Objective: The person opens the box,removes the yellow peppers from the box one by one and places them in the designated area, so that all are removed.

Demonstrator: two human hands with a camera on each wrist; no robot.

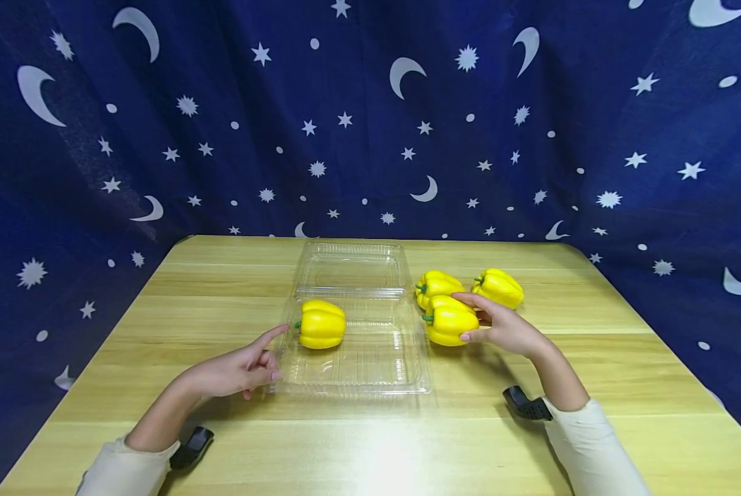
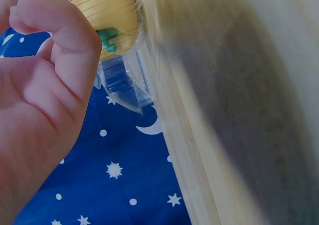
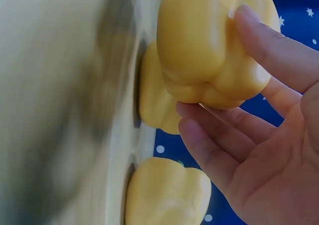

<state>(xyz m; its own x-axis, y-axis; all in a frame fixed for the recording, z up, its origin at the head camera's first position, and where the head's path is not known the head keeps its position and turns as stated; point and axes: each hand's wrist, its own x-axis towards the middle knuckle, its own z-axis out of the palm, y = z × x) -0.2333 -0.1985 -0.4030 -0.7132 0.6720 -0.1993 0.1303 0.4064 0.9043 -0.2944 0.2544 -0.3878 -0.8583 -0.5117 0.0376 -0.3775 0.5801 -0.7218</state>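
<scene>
My right hand (image 1: 501, 331) holds a yellow bell pepper (image 1: 450, 322) with a green stem, thumb on one side and fingers on the other. In the right wrist view this held bell pepper (image 3: 214, 45) stands nearer than two others. A hinged clear plastic container (image 1: 370, 368) lies with its lid (image 1: 352, 265) folded back. One bell pepper (image 1: 322, 324) sits in its left part, stem to the left. By the container's left edge is my left hand (image 1: 237, 368), index finger stretched toward that stem and the other fingers bent, with nothing visible in its grasp.
Two more yellow bell peppers, one behind the held one (image 1: 437, 284) and one farther right (image 1: 499, 288), lie on the wooden table (image 1: 370, 448). A dark blue curtain (image 1: 358, 89) with moons and stars hangs behind. Each wrist wears a black camera.
</scene>
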